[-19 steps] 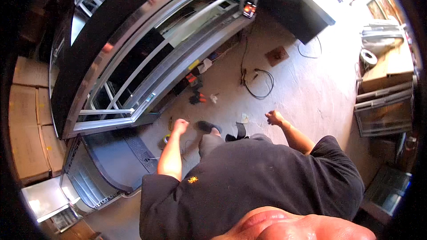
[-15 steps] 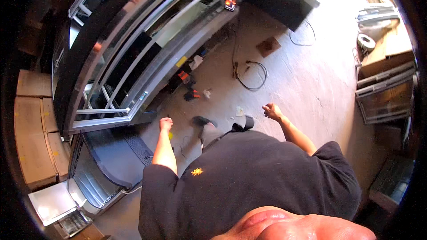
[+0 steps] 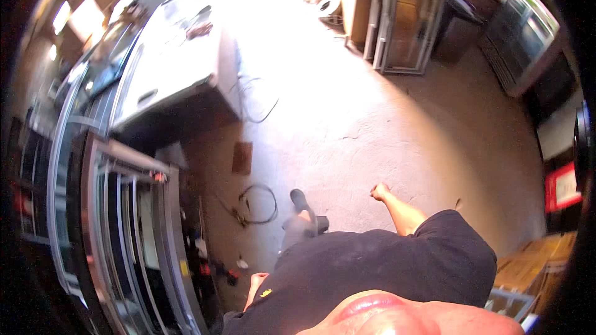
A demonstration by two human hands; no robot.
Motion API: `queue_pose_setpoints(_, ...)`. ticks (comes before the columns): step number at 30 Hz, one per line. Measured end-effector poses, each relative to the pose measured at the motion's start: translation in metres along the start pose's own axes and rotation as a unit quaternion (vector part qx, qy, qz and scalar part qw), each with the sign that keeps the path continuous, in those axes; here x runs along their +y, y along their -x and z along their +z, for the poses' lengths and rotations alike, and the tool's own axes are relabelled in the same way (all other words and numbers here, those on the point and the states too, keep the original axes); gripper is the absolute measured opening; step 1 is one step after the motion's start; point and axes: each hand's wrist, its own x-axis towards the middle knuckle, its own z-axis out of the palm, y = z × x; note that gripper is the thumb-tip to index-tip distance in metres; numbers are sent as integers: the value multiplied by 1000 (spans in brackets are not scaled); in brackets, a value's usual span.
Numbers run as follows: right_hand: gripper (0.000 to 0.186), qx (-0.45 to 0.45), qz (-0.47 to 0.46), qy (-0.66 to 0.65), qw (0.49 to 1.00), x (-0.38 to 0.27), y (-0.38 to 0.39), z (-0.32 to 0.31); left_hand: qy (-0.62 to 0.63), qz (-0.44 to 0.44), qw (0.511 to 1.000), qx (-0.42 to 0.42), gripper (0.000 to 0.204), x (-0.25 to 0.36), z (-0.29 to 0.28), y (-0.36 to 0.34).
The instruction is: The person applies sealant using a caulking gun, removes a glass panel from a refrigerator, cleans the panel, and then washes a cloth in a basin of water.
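Far left: tall metal-framed glass cabinet, small yellow label on its near edge, writing unreadable. Behind it, a large white-topped unit. On the floor beside the cabinet, small black-and-red item, blurred; the nearest loose thing to the left hand, not touching. Left hand partly hidden by the black cloth shirt; finger state cannot be told. Yellow emblem on shirt, blurred. Farther out, flat brown square and looped black cable. Right hand, well apart from left, hangs above bare grey floor, fingers loosely curled. Far right: glass-fronted display fridge; red-and-white rectangular panel, print illegible.
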Motion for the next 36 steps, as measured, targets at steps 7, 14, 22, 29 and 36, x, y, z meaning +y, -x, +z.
queue_pose_setpoints(7,21,-257,66,87,960,83,-37,-47,95,-324,941,-27,23,176,-129,-287)
queue_pose_setpoints(14,40,-179,319,-314,876,-26,-107,-118,136,76,987,-51,19,518,-188,-535)
queue_pose_setpoints(22,43,-185,-225,-191,938,-54,-365,-183,-12,175,970,-168,30,759,-133,-701)
queue_pose_setpoints(29,36,-216,285,-306,882,-132,-685,-388,-87,-55,967,-234,20,839,-216,-774)
queue_pose_setpoints(36,34,-97,181,-319,925,-263,-930,-569,78,-166,978,-102,16,843,-254,-957)
